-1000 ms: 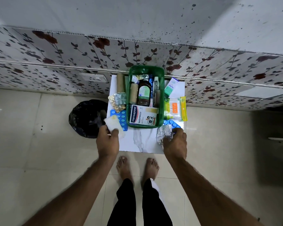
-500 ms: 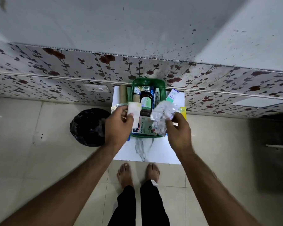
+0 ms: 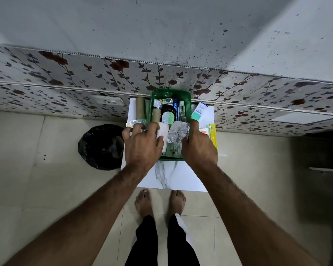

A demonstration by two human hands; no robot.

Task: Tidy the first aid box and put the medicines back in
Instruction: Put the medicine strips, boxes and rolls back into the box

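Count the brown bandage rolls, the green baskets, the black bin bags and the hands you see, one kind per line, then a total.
Brown rolls: 2
Green basket: 1
Black bin bag: 1
Hands: 2, left hand, right hand
Total: 6

box [image 3: 188, 96]: green
table [image 3: 183, 177]: white, grey marble veins
bin bag [image 3: 100, 146]: black
wall panel [image 3: 65, 73]: red floral
carton [image 3: 199, 111]: green-white

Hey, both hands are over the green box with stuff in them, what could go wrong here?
The green box already looks crowded, so the white packet in the left hand may not seat flat. The crinkled foil strips in the right hand could snag the brown bottle and tip it.
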